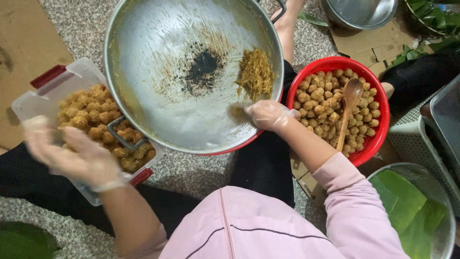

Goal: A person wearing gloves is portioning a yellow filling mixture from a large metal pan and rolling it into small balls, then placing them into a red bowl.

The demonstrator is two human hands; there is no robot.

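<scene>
the right hand [268, 115], gloved, is down inside the big metal wok [191, 72], fingers curled around a small pinch of shredded filling at the wok's near rim. the rest of the filling [256, 74] lies in a heap just beyond that hand, on the wok's right side; the heap is longer than wide, its long axis running away from the person and leaning a little right, toward the far rim. the left hand [72, 153], also gloved, hangs open and blurred over the near edge of the clear tub [72, 81] of browned balls [91, 117], gripping nothing that i can see. judging by this, the step in hand is scooping up filling from the wok, and the next move seems to call for closing the pinch cleanly and lifting it clear of the rim without scattering shreds. the wok sits tilted across the tub and a red bowl [378, 139], which holds more balls and a wooden spoon [349, 108] standing with its handle toward the person. a steel bowl with green leaves [412, 206] lies near the right elbow.
</scene>
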